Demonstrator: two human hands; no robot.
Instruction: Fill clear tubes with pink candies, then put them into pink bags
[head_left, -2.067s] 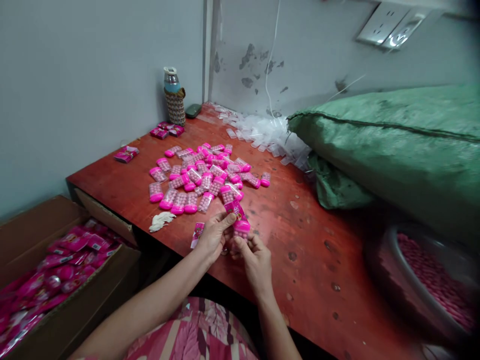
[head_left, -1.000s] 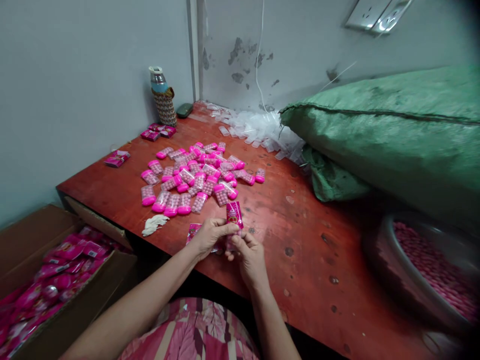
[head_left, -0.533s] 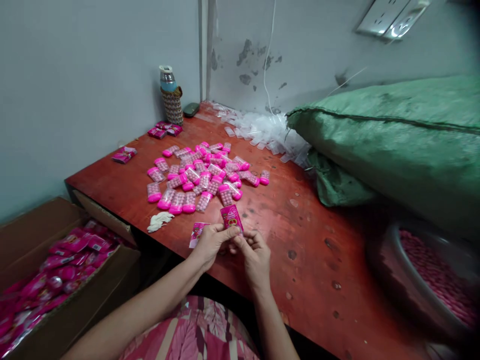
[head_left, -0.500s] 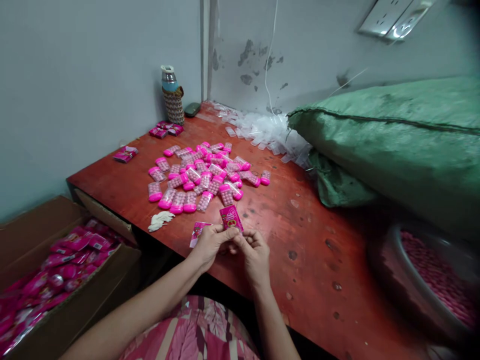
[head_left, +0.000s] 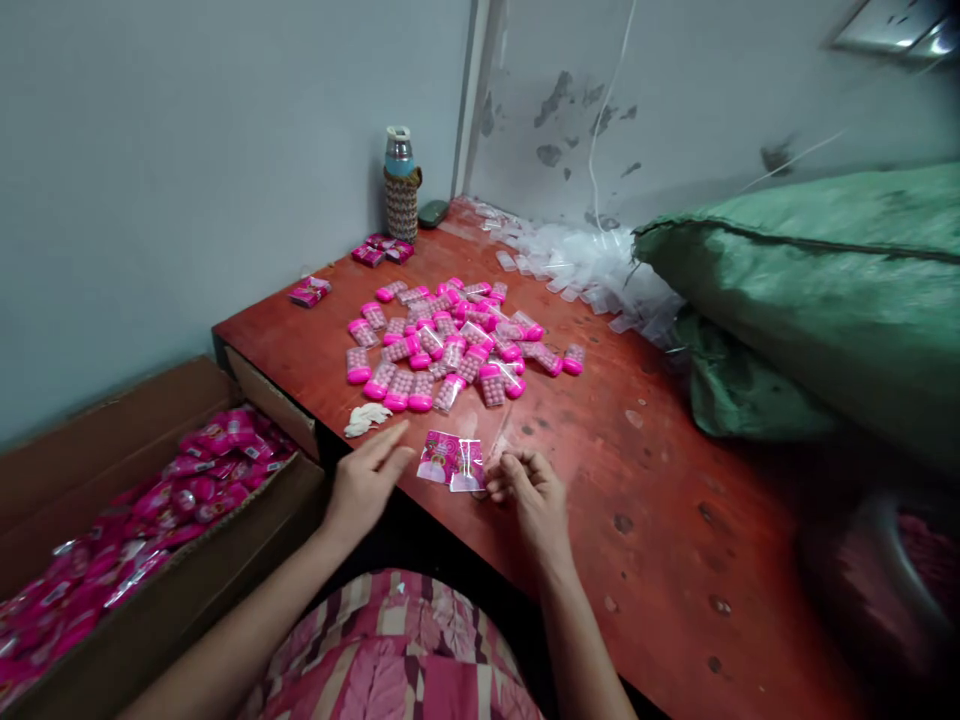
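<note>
Two printed pink packets (head_left: 468, 466) lie overlapping near the table's front edge, flat and with pale lower ends. To their left, my left hand (head_left: 367, 485) is held over the edge, fingers stretched out with nothing in them. My right hand (head_left: 534, 500) is just right of the packets, its fingers curled and the thumb against the index finger. Whether something small is pinched there is hard to see. Beyond the packets, several clear small bottles with pink caps (head_left: 451, 355), filled with pink balls, are spread in a loose heap.
An open carton (head_left: 172, 590) of pink packages stands at the left. White crumpled pieces (head_left: 367, 419) lie by the edge. A flask in a knitted cover (head_left: 401, 200) and more pink packets (head_left: 310, 291) stand behind. Clear plastic pieces (head_left: 585, 265), a green sack (head_left: 810, 300) and a blurred basin (head_left: 892, 570) occupy the right.
The pink packet held between both hands now lies on the table, overlapping the other one. My hands have parted, the left moving left and opening. The view has turned left.
</note>
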